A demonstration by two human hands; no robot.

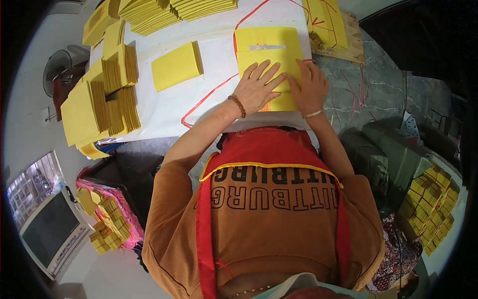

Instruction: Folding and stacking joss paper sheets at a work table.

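Note:
A yellow paper packet or stack of sheets (266, 37) lies on the white-covered table in front of me, with a silver-grey strip across its upper part. My left hand (255, 88) rests flat on its lower half, fingers spread, a brown bead bracelet at the wrist. At the packet's right edge is my right hand (310, 88), its fingers stretched forward and its thumb on the yellow surface. A red strap (211, 95) runs in a loop on the table, reaching the packet's left side. What lies beneath the packet is hidden.
Left of the packet lies a smaller yellow bundle (177, 67). Several stacks of folded yellow paper (87, 112) line the table's left and far sides. A strapped yellow bundle (326, 25) sits on a wooden board (351, 40) at right. Tied yellow bundles (430, 204) are piled at lower right.

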